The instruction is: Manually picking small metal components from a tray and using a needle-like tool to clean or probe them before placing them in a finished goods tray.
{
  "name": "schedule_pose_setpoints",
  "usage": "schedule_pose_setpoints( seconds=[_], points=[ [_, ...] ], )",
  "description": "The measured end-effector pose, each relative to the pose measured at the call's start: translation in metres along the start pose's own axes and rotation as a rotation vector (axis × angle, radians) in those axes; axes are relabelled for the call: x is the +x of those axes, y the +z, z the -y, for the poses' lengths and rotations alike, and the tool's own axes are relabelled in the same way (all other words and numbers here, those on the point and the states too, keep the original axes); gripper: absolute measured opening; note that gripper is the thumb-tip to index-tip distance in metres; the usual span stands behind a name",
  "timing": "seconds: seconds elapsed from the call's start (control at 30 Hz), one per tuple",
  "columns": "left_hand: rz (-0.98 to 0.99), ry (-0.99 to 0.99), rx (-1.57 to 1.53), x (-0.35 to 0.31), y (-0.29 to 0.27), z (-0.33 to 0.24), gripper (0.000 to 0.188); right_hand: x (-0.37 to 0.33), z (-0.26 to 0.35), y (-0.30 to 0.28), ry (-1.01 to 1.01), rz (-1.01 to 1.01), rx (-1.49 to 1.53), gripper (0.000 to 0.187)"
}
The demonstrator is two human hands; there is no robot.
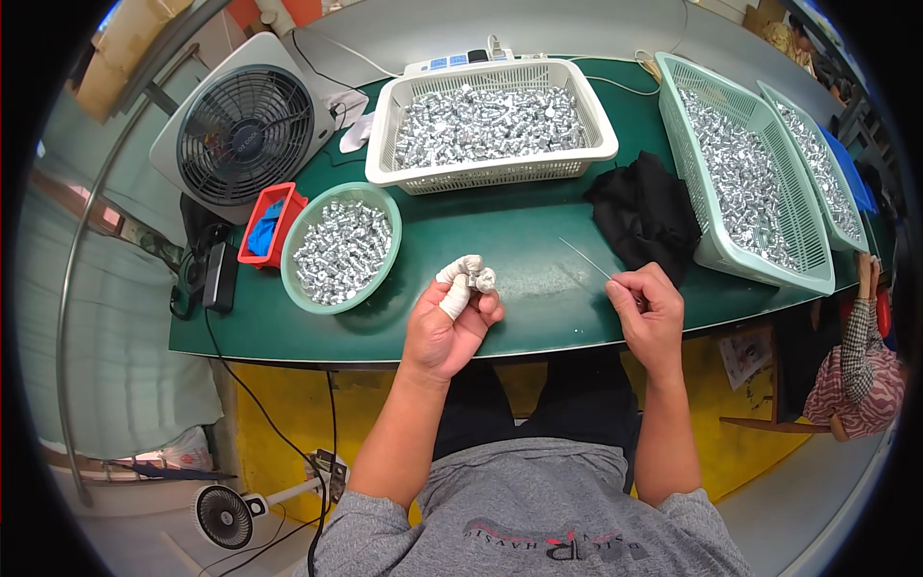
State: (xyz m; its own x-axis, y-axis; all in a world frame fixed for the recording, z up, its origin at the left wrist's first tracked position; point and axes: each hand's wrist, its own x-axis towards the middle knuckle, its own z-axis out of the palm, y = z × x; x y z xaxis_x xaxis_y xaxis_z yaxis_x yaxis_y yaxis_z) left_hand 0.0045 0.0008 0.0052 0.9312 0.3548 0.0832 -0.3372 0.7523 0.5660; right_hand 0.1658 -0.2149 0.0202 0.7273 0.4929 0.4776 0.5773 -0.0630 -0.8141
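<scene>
My left hand (444,332), its thumb and forefinger wrapped in white coverings, pinches a small silvery metal fitting (476,281) above the near part of the table. The fingers hide most of that piece. Closed around the handle end of a thin metal pick (583,257), my right hand (654,313) is held to the right; the pick's tip points up and left, apart from the fitting. Left of my left hand stands a round pale green basket (392,252) full of similar fittings (341,250). A black cloth (646,213) lies beyond my right hand.
A white basket (490,176) of fittings stands at the table's back. Two pale green baskets (716,245) with more line the right side. At left are a box fan (245,135), a red bin (260,258) and a black power adapter (221,277). Another person (856,375) sits far right.
</scene>
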Motion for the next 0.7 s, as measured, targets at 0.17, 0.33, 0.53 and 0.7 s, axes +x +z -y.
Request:
schedule_pose_setpoints(
  seconds=[0.17, 0.33, 0.53, 0.7],
  points=[
    [-0.078, 0.103, 0.23, 0.041, 0.031, -0.027, 0.025, -0.001, -0.002, 0.003, -0.01, 0.006, -0.026, 0.003],
    [-0.362, 0.537, 0.804, 0.082, 0.075, -0.067, 0.04, -0.003, -0.003, 0.006, -0.01, 0.018, -0.027, 0.003],
    [-0.557, 0.75, 1.153, 0.024, 0.01, -0.122, 0.043, -0.002, 0.002, -0.001, -0.012, 0.034, -0.017, 0.002],
    [-0.647, 0.462, 1.735, -0.008, -0.012, -0.163, 0.026, 0.001, -0.004, -0.002, -0.021, 0.068, -0.03, 0.002]
  ],
)
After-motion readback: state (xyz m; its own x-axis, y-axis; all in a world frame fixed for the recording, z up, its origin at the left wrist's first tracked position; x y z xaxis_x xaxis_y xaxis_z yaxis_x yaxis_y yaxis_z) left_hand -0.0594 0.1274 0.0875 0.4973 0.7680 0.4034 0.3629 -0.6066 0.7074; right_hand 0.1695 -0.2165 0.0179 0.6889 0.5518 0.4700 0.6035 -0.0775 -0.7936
